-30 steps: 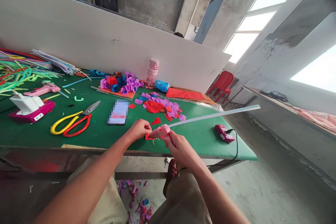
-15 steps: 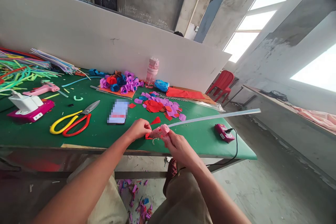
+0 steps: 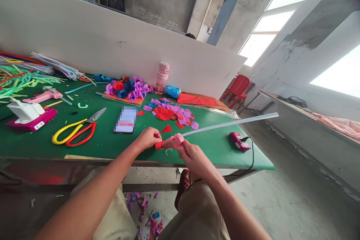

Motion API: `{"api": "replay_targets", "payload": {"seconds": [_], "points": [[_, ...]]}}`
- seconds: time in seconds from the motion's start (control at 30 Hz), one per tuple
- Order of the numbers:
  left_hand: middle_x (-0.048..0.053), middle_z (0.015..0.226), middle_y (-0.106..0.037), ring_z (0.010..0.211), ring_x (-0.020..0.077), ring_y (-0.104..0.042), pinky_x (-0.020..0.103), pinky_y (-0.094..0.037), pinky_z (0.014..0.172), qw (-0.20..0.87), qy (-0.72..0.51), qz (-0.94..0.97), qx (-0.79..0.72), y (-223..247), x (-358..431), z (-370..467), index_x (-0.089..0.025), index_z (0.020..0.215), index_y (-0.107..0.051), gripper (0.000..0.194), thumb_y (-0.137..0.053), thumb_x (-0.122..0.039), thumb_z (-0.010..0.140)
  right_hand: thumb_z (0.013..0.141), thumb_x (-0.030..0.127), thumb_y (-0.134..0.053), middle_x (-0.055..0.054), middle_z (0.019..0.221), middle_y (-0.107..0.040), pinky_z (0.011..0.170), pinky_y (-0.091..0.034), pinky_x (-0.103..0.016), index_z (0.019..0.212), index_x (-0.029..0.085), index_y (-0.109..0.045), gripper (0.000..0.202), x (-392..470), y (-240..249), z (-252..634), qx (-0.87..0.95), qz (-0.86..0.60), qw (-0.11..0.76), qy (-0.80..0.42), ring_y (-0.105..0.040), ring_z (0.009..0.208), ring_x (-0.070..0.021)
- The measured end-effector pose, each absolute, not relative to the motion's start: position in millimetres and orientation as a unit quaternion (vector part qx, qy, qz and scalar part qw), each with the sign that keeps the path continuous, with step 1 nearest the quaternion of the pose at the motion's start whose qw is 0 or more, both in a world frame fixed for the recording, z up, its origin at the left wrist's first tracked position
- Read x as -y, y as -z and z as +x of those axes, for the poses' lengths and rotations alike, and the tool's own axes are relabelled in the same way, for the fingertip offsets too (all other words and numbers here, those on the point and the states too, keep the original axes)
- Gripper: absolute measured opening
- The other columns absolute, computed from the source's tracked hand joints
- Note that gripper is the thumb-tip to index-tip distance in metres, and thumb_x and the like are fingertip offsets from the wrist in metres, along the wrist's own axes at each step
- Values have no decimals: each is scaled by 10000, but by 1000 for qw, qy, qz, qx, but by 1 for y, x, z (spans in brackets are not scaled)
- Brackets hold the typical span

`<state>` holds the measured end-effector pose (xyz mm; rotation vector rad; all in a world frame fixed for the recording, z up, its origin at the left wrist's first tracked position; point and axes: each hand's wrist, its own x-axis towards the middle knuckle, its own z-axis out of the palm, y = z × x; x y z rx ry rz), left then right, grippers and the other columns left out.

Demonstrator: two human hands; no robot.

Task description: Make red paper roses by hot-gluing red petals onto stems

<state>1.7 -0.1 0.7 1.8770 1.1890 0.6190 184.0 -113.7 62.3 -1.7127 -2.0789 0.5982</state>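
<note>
My right hand (image 3: pixel 194 157) is wrapped around a pink hot glue gun (image 3: pixel 173 141), its nozzle pointing left. A long translucent glue stick (image 3: pixel 230 124) juts from the back of the gun out to the right. With thumb and fingers pinched together, my left hand (image 3: pixel 148 138) holds a small red paper petal (image 3: pixel 159 145) low over the table, right at the nozzle. Fingers partly cover that petal. Just beyond lies another red petal (image 3: pixel 166 128). Farther back is a pile of loose red and purple petals (image 3: pixel 171 112).
On the green table (image 3: pixel 101 153) lie yellow-and-red scissors (image 3: pixel 81 129), a phone (image 3: pixel 125 120), finished paper flowers (image 3: pixel 131 88), a second pink glue gun (image 3: pixel 43 95) and coloured pipe cleaners (image 3: pixel 25 73). Power strips (image 3: pixel 240 141) sit at both sides. A pink bottle (image 3: pixel 162 78) stands by the white partition (image 3: pixel 112 33).
The glue gun in my right hand has shifted very slightly right, away from the petal. My left hand keeps its pinch; the view has moved a little.
</note>
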Motion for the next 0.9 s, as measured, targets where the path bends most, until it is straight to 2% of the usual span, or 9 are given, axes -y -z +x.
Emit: {"api": "replay_targets", "payload": {"seconds": [0.2, 0.57, 0.9], "points": [[18, 587, -648, 618, 168, -570, 243, -368, 540, 400, -246, 745, -474, 0, 0, 2, -158, 576, -641, 131, -550, -251, 586, 952, 381, -296, -19, 682, -603, 549, -300, -239, 815, 195, -488, 300, 114, -59, 189, 734, -618, 188, -210, -508, 581, -147], [33, 605, -659, 634, 180, -581, 253, -383, 555, 397, -244, 746, -476, 2, -2, 2, -156, 589, -650, 140, -560, -263, 589, 945, 358, -303, -25, 688, -599, 549, -300, -247, 814, 195, -483, 275, 114, -61, 196, 734, -622, 186, -201, -508, 589, -153], [29, 592, -651, 621, 178, -573, 248, -368, 532, 401, -244, 745, -475, -1, 0, 3, -152, 578, -647, 144, -549, -258, 582, 940, 372, -299, -16, 682, -597, 554, -316, -241, 817, 202, -499, 291, 119, -71, 195, 731, -615, 215, -202, -510, 584, -151]]}}
